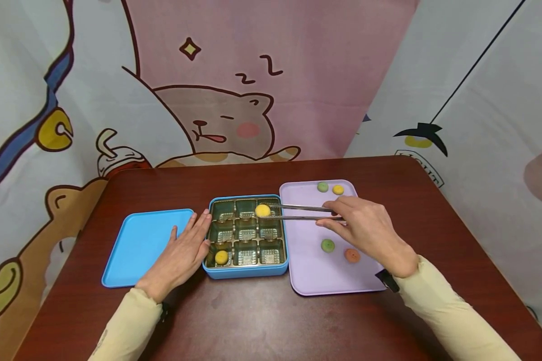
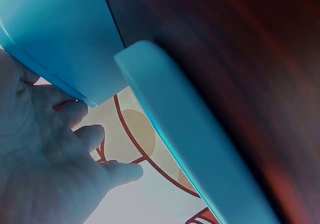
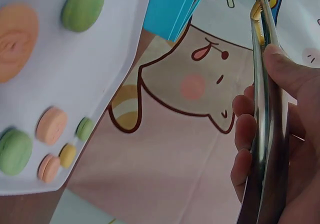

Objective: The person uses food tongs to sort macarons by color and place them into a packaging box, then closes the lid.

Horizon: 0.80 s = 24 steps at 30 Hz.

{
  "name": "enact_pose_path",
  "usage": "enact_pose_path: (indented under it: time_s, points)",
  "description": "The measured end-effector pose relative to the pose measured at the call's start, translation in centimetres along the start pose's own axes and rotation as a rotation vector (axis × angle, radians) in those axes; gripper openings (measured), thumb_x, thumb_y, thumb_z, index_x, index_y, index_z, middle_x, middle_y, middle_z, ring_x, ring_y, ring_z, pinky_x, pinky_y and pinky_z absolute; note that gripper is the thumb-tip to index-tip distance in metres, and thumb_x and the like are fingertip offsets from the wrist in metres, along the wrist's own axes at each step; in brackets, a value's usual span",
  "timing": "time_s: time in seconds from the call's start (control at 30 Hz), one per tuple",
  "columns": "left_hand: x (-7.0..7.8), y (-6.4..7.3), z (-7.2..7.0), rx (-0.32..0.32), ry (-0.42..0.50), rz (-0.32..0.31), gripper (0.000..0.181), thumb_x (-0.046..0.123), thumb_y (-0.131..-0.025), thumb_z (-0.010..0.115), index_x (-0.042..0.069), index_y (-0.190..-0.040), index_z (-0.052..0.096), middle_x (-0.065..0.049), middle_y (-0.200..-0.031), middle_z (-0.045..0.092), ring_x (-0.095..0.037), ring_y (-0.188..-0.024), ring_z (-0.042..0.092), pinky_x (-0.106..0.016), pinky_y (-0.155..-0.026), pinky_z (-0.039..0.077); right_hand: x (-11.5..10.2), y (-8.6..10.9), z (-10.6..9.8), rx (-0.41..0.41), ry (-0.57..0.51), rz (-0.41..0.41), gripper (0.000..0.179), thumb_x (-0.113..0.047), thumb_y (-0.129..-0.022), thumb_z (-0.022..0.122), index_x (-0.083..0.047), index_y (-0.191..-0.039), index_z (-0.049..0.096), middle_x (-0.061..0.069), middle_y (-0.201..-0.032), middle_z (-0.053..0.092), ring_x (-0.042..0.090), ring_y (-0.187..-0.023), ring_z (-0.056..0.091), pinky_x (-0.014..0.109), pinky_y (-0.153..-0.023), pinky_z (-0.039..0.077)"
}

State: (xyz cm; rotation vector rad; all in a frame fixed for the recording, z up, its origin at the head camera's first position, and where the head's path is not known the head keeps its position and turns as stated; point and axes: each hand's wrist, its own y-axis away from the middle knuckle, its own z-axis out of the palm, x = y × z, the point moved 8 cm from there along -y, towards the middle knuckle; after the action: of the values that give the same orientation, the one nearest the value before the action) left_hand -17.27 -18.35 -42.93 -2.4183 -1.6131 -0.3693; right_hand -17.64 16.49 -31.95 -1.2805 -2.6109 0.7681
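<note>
My right hand (image 1: pixel 366 230) grips metal tongs (image 1: pixel 304 207), which reach leftward over the blue box (image 1: pixel 248 271). Between their tips is a yellow macaron (image 1: pixel 262 210), at the far-right compartment of the gold divided insert (image 1: pixel 246 230). The right wrist view shows the thumb and fingers around the tongs (image 3: pixel 267 129). Another yellow macaron (image 1: pixel 221 257) lies in the near-left compartment. My left hand (image 1: pixel 180 255), fingers extended, touches the box's left side; in the left wrist view the fingers of this hand (image 2: pixel 55 144) lie along the blue wall.
A lilac tray (image 1: pixel 311 281) stands right of the box, holding green (image 1: pixel 327 245), yellow (image 1: pixel 337 189) and orange (image 1: pixel 352 255) macarons. Several of its macarons, including a pink-orange one (image 3: pixel 51 125), show in the right wrist view. A blue lid (image 1: pixel 140 250) lies at the left on the brown table (image 1: pixel 244 321).
</note>
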Motion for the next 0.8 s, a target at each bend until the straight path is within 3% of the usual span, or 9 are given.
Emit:
enact_pose_path:
  time_s: [0.13,0.37,0.8]
  points:
    - [0.0,0.0,0.0,-0.001,-0.002,-0.004,0.062,0.028,-0.112,0.040,0.005,-0.166,0.020,-0.008,-0.173,0.015,-0.037,-0.158,0.015,-0.075,-0.116,0.013,-0.9,-0.6,0.5,-0.017,-0.002,-0.015,0.066,-0.071,-0.097,0.046,-0.013,-0.103,0.078,-0.005,-0.083,0.070,0.010,-0.067,0.060,0.031,-0.048,0.048]
    - [0.1,0.0,0.0,0.015,-0.001,0.001,0.061,0.026,-0.111,0.041,0.005,-0.165,0.021,-0.010,-0.172,0.017,-0.037,-0.157,0.016,-0.075,-0.116,0.014,-2.6,-1.8,2.0,-0.049,0.015,-0.065,0.037,-0.048,-0.087,0.080,-0.015,-0.104,0.077,-0.007,-0.080,0.068,0.011,-0.067,0.060,0.033,-0.055,0.045]
    - [0.1,0.1,-0.1,0.028,0.001,0.008,0.061,0.025,-0.111,0.040,0.005,-0.165,0.021,-0.009,-0.172,0.018,-0.037,-0.157,0.017,-0.075,-0.116,0.015,-4.7,-3.5,4.4,-0.102,0.000,-0.088,0.034,-0.046,-0.091,0.078,-0.016,-0.105,0.078,-0.006,-0.087,0.069,0.013,-0.074,0.064,0.035,-0.055,0.051]
